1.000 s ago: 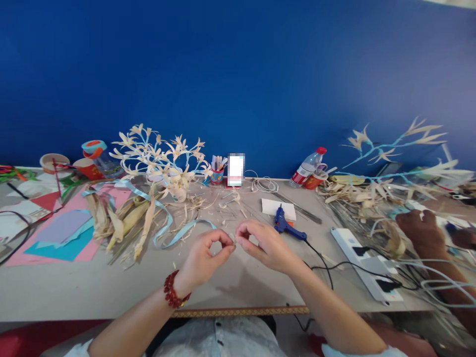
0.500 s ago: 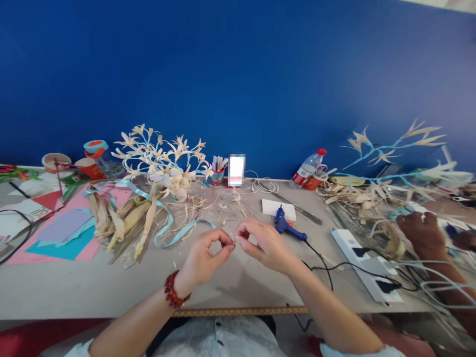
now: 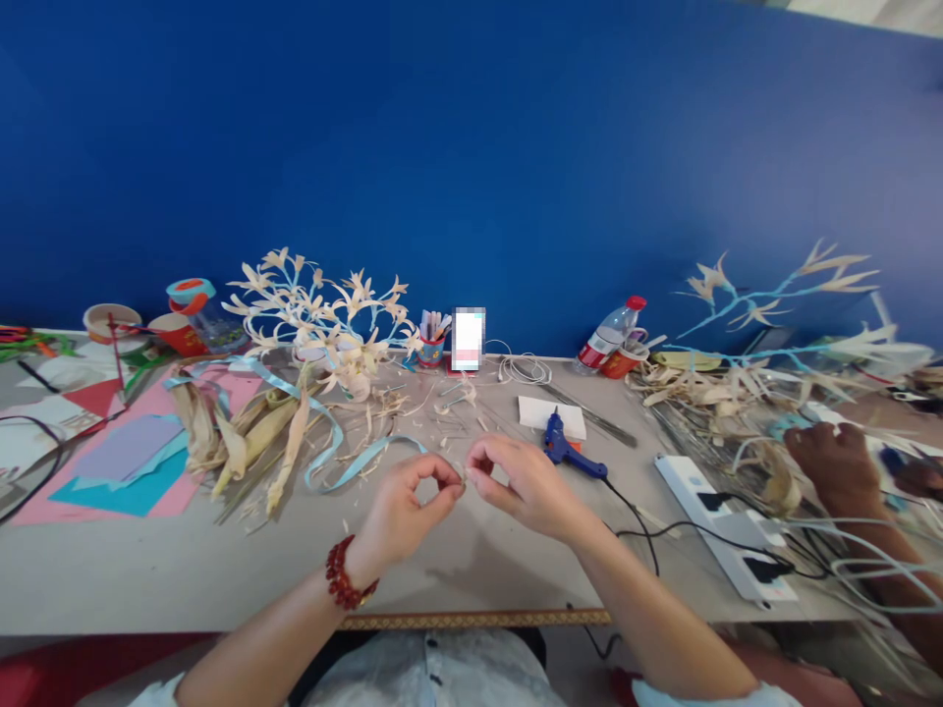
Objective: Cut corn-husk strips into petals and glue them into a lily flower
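Above the middle of the grey table (image 3: 243, 574), my left hand (image 3: 416, 501) and my right hand (image 3: 516, 483) meet fingertip to fingertip. Each hand pinches thumb against index finger on a tiny pale bit, too small to make out. A red bead bracelet (image 3: 343, 574) circles my left wrist. Right of my right hand lies a blue glue gun (image 3: 566, 447), its tip by a white block (image 3: 530, 412). Left of my left hand, a light blue ribbon (image 3: 368, 454) curls beside dried husks (image 3: 257, 442).
Pale husk flowers (image 3: 354, 304) stand at the back left, coloured paper (image 3: 125, 471) at the left. Behind are a phone (image 3: 469, 339) and a bottle (image 3: 610, 336). A white power strip (image 3: 718, 530) with cables lies right, near another person's hand (image 3: 836, 462).
My hands have stayed almost in place, fingertips still together. At the right, the other person's hands have shifted slightly.
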